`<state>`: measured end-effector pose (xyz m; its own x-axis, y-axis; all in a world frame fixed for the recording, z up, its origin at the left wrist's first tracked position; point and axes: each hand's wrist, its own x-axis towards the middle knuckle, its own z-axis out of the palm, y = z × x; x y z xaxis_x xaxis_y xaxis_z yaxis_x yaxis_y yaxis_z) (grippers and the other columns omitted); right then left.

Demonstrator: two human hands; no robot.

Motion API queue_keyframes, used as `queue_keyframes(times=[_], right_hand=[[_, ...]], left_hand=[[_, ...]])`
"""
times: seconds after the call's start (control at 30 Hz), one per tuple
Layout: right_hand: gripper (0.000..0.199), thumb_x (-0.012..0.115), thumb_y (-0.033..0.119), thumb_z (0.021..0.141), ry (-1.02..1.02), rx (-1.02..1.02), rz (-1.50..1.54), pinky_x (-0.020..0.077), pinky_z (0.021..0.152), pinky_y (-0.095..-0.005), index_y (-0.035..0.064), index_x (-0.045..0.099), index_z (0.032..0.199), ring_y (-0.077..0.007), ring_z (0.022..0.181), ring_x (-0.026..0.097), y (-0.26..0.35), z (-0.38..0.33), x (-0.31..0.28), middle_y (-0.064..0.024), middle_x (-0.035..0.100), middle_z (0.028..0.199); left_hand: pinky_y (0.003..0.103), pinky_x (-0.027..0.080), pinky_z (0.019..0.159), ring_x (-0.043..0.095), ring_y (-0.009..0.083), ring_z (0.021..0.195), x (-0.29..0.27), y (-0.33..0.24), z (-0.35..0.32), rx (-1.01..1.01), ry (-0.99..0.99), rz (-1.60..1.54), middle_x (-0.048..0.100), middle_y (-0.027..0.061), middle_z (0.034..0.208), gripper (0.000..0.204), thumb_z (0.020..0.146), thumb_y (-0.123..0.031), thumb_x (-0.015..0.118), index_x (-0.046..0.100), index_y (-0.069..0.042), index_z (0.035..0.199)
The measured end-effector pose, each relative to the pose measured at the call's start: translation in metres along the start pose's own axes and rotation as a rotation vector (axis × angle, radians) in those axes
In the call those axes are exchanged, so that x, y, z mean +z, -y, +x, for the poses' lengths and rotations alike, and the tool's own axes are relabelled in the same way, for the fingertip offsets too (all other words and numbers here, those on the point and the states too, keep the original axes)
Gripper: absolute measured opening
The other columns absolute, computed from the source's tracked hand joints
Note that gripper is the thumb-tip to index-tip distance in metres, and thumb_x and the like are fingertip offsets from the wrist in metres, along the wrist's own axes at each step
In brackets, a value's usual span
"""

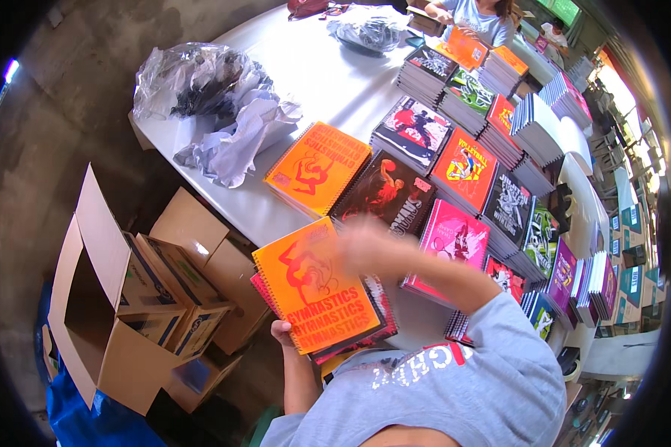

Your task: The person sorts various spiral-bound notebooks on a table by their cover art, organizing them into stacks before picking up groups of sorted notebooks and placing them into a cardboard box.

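Head view shows an orange spiral notebook topping a small stack held over the near edge of the white table, the left hand gripping it from beneath at its lower corner. The right hand hovers blurred just above the notebook's upper right corner; I cannot tell its finger posture. Beyond lie rows of notebook piles, with an open cardboard box on the floor at left.

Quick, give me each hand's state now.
Left hand: closed on the stack of spiral notebooks, gripping from below.
Right hand: motion-blurred above the stack; state cannot be told.
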<state>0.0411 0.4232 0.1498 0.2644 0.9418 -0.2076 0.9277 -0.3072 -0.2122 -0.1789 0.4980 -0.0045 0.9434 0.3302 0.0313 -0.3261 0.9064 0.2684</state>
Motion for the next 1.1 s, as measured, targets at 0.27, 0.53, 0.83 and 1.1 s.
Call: queue_keyframes(times=[0.27,0.53,0.83,1.1], right_hand=[[0.053,0.052,0.035,0.083,-0.728,0.666,-0.397,0.0447,0.080,-0.0454,0.0038,0.039,0.124,-0.0376,0.101,0.052,-0.226,0.057,0.072,-0.0250,0.050,0.112],[0.019,0.045,0.016,0.085,-0.820,0.626,0.089,0.0499,0.065,-0.0467,0.0068,0.054,0.099,-0.0364,0.074,0.062,-0.205,0.037,0.012,-0.0213,0.061,0.071],[0.015,0.057,0.000,0.079,-0.971,-0.521,1.176,0.0417,0.091,-0.0370,0.0004,0.059,0.094,-0.0236,0.101,0.056,-0.146,-0.075,-0.045,-0.0139,0.062,0.098],[0.045,0.046,-0.016,0.067,-0.295,-0.208,0.997,0.0350,0.100,-0.0352,0.0064,0.062,0.103,-0.0228,0.118,0.047,-0.112,-0.066,0.006,-0.0099,0.058,0.115]], left_hand=[[0.054,0.032,0.099,0.039,0.0415,0.119,0.008,0.010,0.011,-0.002,-0.091,-0.166,0.034,0.0228,0.134,0.086,0.054,-0.017,0.051,0.024,-0.001,0.135],[0.052,0.033,0.099,0.041,0.0382,0.118,0.007,0.010,0.014,-0.036,-0.055,-0.105,0.038,0.0224,0.131,0.082,0.057,-0.015,0.051,0.027,0.002,0.133],[0.045,0.040,0.095,0.052,0.0320,0.108,0.015,0.021,0.031,-0.160,0.039,-0.199,0.049,0.0188,0.123,0.076,0.064,-0.032,0.061,0.036,0.002,0.128],[0.043,0.045,0.088,0.056,0.0304,0.100,0.031,0.055,0.029,-0.148,-0.034,-0.109,0.053,0.0172,0.117,0.076,0.064,-0.035,0.064,0.039,0.001,0.126]])
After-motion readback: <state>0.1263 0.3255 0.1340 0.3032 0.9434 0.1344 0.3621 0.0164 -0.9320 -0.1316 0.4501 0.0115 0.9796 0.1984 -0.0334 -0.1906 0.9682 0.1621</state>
